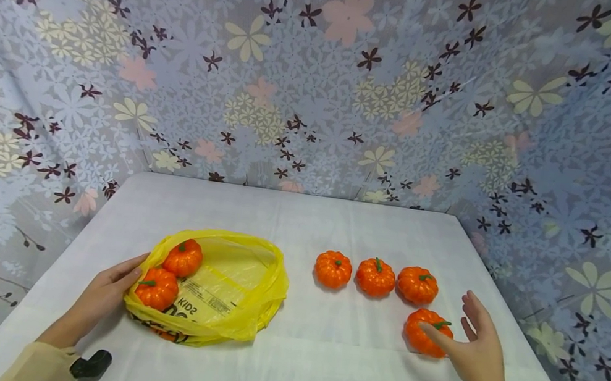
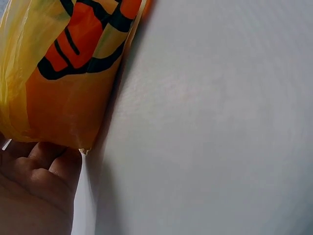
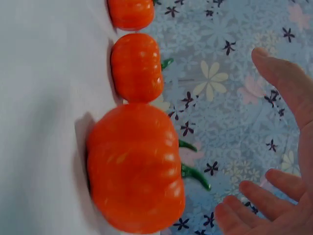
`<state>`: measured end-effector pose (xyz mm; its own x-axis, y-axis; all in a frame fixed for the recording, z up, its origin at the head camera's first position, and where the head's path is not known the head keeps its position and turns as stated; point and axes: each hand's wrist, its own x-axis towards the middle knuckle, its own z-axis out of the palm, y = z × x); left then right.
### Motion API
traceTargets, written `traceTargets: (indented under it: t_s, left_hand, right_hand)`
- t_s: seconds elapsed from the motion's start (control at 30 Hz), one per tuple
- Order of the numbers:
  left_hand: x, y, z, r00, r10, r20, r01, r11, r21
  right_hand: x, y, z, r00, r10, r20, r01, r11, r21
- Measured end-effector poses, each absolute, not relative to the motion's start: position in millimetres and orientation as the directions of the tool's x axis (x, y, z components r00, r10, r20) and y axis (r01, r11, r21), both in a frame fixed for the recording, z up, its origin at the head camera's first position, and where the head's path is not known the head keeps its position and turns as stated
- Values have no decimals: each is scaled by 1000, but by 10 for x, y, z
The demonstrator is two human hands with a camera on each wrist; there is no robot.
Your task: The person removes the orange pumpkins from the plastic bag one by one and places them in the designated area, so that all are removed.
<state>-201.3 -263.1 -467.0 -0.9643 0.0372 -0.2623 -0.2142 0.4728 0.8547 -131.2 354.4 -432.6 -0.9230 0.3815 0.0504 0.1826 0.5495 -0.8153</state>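
Note:
A yellow plastic bag point(image 1: 224, 325) with dark print lies with its mouth open on the left of the table. Inside it are two small orange pumpkins with green stems, a nearer pumpkin point(image 1: 157, 290) and a farther pumpkin point(image 1: 184, 258). My left hand point(image 1: 98, 296) holds the bag's left edge; its fingertips are partly hidden by the bag in the left wrist view. My right hand point(image 1: 475, 351) is spread with nothing in its grasp, thumb and fingers apart, beside the nearest loose pumpkin point(image 3: 137, 171). In the head view the thumb overlaps that pumpkin.
Three more pumpkins stand in a row behind: a left one point(image 1: 333, 270), a middle one point(image 1: 376, 278) and a right one point(image 1: 417, 285). A white cloth covers the table point(image 1: 298, 370). Flowered fabric point(image 1: 306, 79) hangs behind and at both sides.

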Motion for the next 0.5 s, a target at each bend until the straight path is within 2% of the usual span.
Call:
traceTargets:
  t_s: [0.3,0.5]
  left_hand:
    - [-1996,-2643,-4679,-968,37,-249,-203,469,859]
    - [-1995,-2652,-4686,-968,32,-247,-203,471,858]
  right_hand:
    - [-1362,3375,-4273,-921,371,120,115,551,-827]
    - [-1392,3262,-4232,-932,320,168,46,566,-823]
